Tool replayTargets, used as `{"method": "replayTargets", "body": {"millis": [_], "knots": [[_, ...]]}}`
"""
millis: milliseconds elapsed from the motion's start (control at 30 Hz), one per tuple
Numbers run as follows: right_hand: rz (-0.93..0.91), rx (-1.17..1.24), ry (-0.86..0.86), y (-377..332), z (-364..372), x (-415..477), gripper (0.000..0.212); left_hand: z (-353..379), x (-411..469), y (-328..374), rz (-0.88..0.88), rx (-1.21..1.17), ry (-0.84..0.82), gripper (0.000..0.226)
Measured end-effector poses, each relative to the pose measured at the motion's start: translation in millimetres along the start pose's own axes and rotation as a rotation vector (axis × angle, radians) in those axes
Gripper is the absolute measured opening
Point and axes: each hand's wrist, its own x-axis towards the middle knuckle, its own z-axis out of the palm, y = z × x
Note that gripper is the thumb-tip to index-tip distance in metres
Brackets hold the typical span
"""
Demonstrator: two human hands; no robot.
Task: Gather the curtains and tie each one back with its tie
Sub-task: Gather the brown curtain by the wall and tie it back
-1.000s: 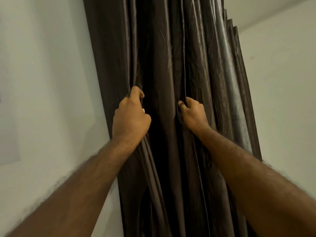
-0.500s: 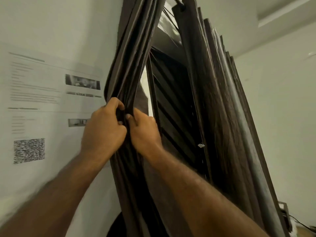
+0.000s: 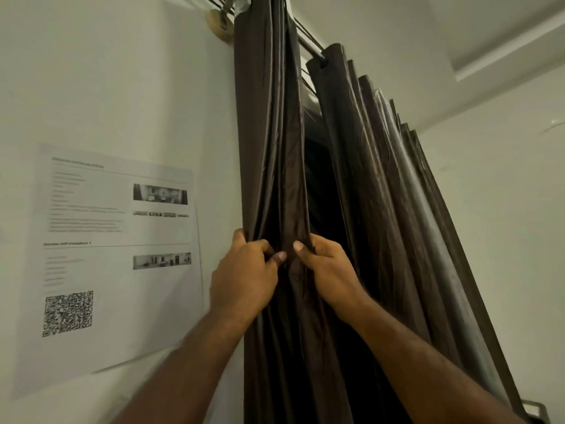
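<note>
1. A dark brown curtain point(image 3: 272, 148) hangs from a metal rod point(image 3: 308, 45) beside the white wall point(image 3: 122, 71), gathered into a narrow bunch of folds.
2. The left hand point(image 3: 244, 280) holds the left side of this bunch. Its grip is closed: the fingers curl around the outer edge of the folds and the thumb presses on the front of the cloth.
3. The right hand point(image 3: 330, 270) holds the right side of the same bunch, at almost the same height. Its grip is also closed on the cloth, with the thumb on the front and the fingers behind the folds.
4. The two thumbs are near each other, with a strip of cloth between them.
5. To the right, a second curtain point(image 3: 397, 209) hangs from the same rod in wide folds. Between the two curtains there is a dark gap.
6. On the wall, left of the hands, there is a printed paper sheet point(image 3: 116, 255) with small pictures and a QR code point(image 3: 68, 313). The text is too blurred to read.
7. A round wooden rod end point(image 3: 218, 24) is at the top, against the wall.
</note>
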Motion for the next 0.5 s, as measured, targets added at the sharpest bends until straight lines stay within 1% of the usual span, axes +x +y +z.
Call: {"method": "replayTargets", "body": {"millis": [67,133,200,267,333,367,400,433,467,500], "knots": [[0.019,0.054,-0.029,5,-11,3,0.025,9,3,2,-0.026,-0.057,-0.014,0.027],[0.036,0.134,-0.054,8,-20,5,0.026,17,3,4,-0.049,-0.059,-0.066,0.039],[0.039,0.174,-0.081,12,-26,6,0.027,26,3,6,-0.065,0.000,-0.098,0.048],[0.034,0.186,-0.112,14,-30,7,0.029,32,2,9,-0.086,0.017,-0.079,0.041],[0.031,0.171,-0.136,16,-34,9,0.027,35,2,11,-0.103,-0.040,-0.050,0.023],[0.030,0.110,-0.107,17,-36,10,0.026,35,2,13,-0.111,-0.086,-0.037,0.014],[0.032,-0.009,-0.041,19,-39,13,0.024,34,0,13,-0.114,-0.139,-0.027,0.006],[0.039,-0.180,0.049,21,-42,15,0.022,33,-2,14,-0.111,-0.193,-0.014,0.005],[0.056,-0.363,0.143,22,-47,17,0.021,32,-4,17,-0.100,-0.235,0.000,0.008],[0.076,-0.487,0.208,23,-50,18,0.021,31,-7,19,-0.081,-0.255,0.013,0.011]]}}
